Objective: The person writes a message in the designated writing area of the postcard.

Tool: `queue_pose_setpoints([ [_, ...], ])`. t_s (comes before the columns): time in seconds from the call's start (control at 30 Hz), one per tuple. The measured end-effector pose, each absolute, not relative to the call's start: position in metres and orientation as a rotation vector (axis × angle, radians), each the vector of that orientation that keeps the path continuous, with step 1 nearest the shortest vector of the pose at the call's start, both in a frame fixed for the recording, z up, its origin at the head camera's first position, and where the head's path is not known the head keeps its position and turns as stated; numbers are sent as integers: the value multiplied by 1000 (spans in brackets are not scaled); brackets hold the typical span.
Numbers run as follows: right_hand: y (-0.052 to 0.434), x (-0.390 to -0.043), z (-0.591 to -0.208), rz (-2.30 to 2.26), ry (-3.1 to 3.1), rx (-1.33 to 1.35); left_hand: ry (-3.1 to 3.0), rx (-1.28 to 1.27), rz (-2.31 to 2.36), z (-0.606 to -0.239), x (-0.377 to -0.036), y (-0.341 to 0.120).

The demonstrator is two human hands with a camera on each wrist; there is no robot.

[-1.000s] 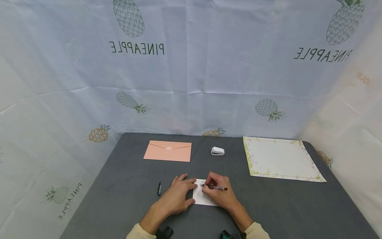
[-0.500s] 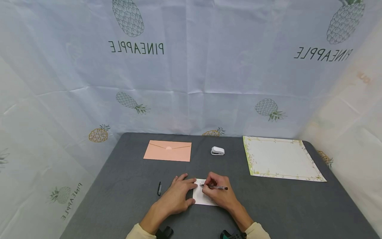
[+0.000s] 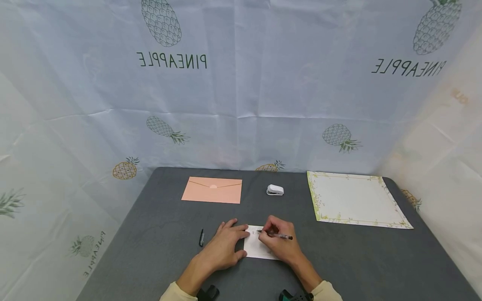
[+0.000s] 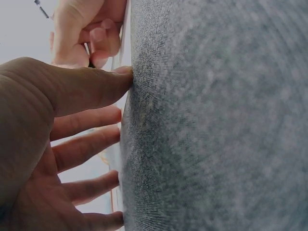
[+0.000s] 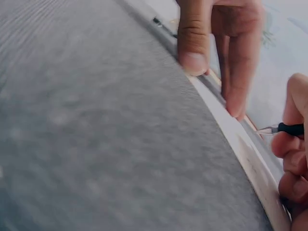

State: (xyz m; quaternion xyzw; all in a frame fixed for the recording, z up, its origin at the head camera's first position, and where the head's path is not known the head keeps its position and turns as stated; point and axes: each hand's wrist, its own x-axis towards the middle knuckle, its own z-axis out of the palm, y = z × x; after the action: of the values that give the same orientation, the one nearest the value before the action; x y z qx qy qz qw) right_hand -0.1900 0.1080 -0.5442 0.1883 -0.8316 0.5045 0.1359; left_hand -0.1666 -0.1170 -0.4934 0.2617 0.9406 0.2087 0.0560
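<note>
A small white paper card (image 3: 253,246) lies on the dark grey table, with a few tiny dark marks near its top. My left hand (image 3: 222,246) rests at the card's left edge, fingers spread, thumb and fingertips pressing it down. In the left wrist view the thumb of the left hand (image 4: 62,91) touches the tabletop at the card's edge. My right hand (image 3: 281,241) pinches a pen (image 3: 283,236), its tip at the upper part of the card. The right wrist view shows the pen's pointed tip and dark grip (image 5: 288,129) between the curled fingers.
A black pen cap (image 3: 201,238) lies left of the left hand. Farther back are a peach envelope (image 3: 211,193), a small white stapler (image 3: 275,190) and a large white sheet with a floral border (image 3: 355,200). A pineapple-print curtain (image 3: 241,83) hangs behind the table (image 3: 150,242).
My right hand has shifted slightly right and up across the card with the pen, uncovering small dark marks. The left hand stays in place.
</note>
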Motion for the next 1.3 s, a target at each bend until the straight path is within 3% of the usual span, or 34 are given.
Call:
queue_pose_setpoints([
  [1.3, 109, -189, -540, 1440, -2463, 568, 2855, 789, 628, -492, -166, -116],
])
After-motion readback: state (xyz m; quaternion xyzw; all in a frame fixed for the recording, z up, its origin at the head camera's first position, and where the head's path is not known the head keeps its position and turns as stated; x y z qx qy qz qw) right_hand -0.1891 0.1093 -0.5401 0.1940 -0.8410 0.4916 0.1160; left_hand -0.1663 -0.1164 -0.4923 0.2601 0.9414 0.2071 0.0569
